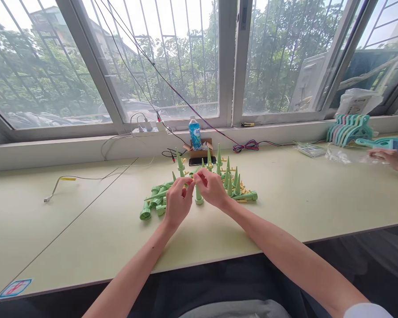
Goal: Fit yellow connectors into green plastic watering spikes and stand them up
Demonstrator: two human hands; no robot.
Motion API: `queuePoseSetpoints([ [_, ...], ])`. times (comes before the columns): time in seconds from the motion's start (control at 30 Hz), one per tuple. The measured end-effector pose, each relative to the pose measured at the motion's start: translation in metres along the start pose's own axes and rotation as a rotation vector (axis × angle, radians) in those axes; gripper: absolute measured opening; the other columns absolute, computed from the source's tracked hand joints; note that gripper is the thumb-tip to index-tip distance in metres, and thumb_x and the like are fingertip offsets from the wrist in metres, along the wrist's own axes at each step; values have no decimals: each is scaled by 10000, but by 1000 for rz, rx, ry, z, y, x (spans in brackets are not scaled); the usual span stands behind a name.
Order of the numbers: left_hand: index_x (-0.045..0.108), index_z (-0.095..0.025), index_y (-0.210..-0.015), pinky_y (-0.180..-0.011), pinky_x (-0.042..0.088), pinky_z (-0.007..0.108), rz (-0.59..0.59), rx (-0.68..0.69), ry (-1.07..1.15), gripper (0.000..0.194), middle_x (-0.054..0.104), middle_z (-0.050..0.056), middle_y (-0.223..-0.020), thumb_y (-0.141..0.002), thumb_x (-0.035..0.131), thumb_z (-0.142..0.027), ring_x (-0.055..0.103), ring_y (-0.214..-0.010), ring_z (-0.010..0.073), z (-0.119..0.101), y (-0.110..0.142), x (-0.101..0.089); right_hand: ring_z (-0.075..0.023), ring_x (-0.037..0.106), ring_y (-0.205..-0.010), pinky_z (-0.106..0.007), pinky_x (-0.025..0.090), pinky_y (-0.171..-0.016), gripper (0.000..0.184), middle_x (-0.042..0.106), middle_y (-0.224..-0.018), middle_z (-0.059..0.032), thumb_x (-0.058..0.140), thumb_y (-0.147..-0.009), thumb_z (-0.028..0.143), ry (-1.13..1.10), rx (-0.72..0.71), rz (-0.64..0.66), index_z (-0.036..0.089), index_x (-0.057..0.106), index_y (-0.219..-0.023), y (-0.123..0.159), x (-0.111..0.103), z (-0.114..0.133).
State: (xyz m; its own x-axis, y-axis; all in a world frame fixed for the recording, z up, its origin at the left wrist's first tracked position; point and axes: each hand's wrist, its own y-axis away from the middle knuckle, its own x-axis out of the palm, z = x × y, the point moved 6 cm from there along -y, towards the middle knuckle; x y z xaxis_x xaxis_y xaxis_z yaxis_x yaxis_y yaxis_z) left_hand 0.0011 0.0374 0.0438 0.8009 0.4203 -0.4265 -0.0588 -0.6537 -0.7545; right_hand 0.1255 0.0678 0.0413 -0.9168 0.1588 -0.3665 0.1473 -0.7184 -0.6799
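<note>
My left hand (178,200) and my right hand (212,187) meet above the pale table (86,229), fingers pinched together on a small green and yellow plastic piece (193,176). Just under them stands an upright green cone spike (198,195). To the left lies a heap of green spikes on their sides (154,201). Behind and to the right, several green spikes stand upright (230,179) among small yellow bits.
A blue-labelled bottle (195,134), a small cardboard box (202,152) and a dark phone (202,161) sit by the window sill. Cables (248,145) trail along the sill. At far right, another person's hand (389,158) works near teal hangers (350,129).
</note>
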Motion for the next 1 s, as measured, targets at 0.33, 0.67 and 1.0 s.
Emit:
queuePoseSetpoints([
  [0.33,582,-195,-853,-424,318,202,18,10,-10,144,614,0,-809,-924,530,-309,359,-384,32,3,0,2,-110,422,-529,-235,338,-528,257,527,-636,19,406,-964,359,13,-11,8,205,512,-788,1,-1,2],
  [0.67,581,-196,-880,-435,331,202,35,14,-15,125,607,6,-828,-928,523,-297,386,-388,33,2,0,2,-113,441,-542,-231,332,-528,242,523,-634,19,408,-958,348,11,-15,20,206,505,-788,1,0,4],
  [1.0,579,-194,-862,-441,349,205,38,21,-32,75,626,0,-824,-896,553,-254,376,-373,28,0,-1,2,-106,418,-537,-224,313,-520,228,500,-619,29,421,-952,326,12,-17,24,203,492,-774,1,0,3],
])
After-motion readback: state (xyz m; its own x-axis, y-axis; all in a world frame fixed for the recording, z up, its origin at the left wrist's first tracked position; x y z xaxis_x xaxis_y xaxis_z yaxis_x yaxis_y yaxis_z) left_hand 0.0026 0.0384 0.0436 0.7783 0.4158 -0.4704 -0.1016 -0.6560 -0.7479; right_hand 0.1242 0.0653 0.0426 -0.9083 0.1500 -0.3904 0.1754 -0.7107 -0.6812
